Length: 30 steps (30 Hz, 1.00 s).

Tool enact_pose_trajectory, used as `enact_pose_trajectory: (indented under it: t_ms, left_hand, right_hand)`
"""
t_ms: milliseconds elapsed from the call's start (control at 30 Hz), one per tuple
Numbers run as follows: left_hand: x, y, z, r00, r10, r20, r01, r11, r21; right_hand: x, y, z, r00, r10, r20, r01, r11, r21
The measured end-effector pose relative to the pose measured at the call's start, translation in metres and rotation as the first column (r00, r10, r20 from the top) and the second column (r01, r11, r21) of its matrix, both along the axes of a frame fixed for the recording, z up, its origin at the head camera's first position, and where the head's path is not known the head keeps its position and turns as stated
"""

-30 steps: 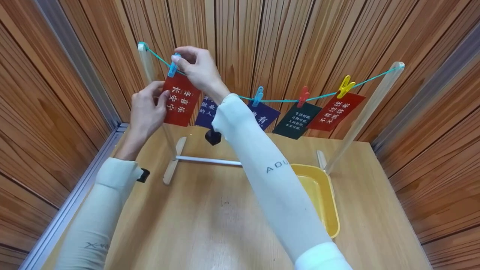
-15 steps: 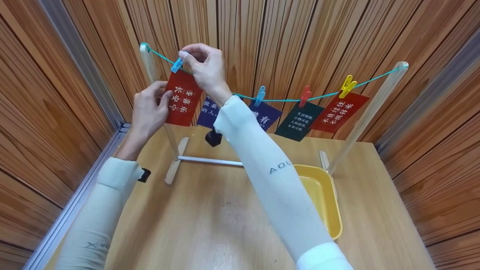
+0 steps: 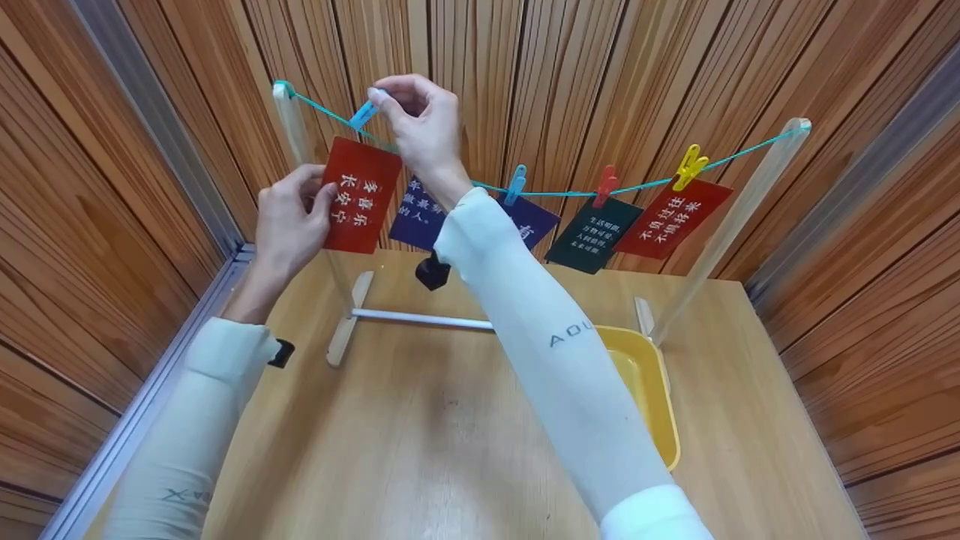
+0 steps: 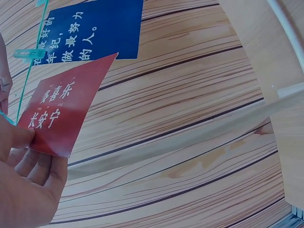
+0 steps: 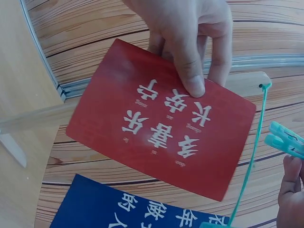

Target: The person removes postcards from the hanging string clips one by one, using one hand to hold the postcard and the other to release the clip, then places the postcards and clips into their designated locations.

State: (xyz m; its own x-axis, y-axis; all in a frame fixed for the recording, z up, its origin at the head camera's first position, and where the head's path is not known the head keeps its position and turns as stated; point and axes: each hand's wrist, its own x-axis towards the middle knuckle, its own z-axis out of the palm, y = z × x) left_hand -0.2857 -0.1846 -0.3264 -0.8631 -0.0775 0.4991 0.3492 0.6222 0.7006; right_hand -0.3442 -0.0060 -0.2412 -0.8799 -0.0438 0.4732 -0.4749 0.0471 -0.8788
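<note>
The left hand [image 3: 292,221] pinches the left edge of a red card [image 3: 361,196] between thumb and fingers. In the right wrist view the top edge of the red card [image 5: 161,118] is beside the green string [image 5: 256,142], with no clip on it. Above the card, the right hand [image 3: 427,131] pinches a light blue clip [image 3: 364,114] by its handle end; its tip is at the string in the head view. In the right wrist view this clip [image 5: 285,138] appears off to the side of the string.
Along the string [image 3: 645,192] hang two blue cards [image 3: 414,217], a dark green card [image 3: 594,234] and another red card [image 3: 673,219], held by clips. A wooden post [image 3: 731,225] stands at the right, and a yellow tray [image 3: 664,409] lies on the table, partly behind the right sleeve.
The blue clip has come off the red card, moving up and right with the right hand. The left hand still holds the card, now slightly lower than the string.
</note>
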Motion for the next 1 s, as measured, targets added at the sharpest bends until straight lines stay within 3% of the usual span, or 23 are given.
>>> enact_pose_trajectory:
  t_ms: [233,500,667,1000]
  left_hand:
    - [0.004,-0.004,-0.008,1.0,-0.002,0.021,0.002,1.0,0.015]
    - [0.006,-0.005,-0.006,0.999,-0.03,0.042,0.029,0.999,0.031]
    - [0.011,-0.007,-0.007,0.999,-0.038,0.035,0.036,0.998,0.044]
    - [0.022,-0.006,-0.009,1.0,-0.028,-0.002,0.028,0.999,0.019]
  right_hand:
    - [0.009,0.01,-0.002,0.996,0.046,-0.074,-0.045,0.999,0.014]
    - [0.018,0.028,0.004,0.992,0.078,-0.098,-0.074,0.996,0.049]
    - [0.032,0.039,0.003,0.985,0.121,-0.127,-0.114,0.992,0.056]
    - [0.058,0.054,-0.004,0.979,0.186,-0.088,-0.174,0.977,0.127]
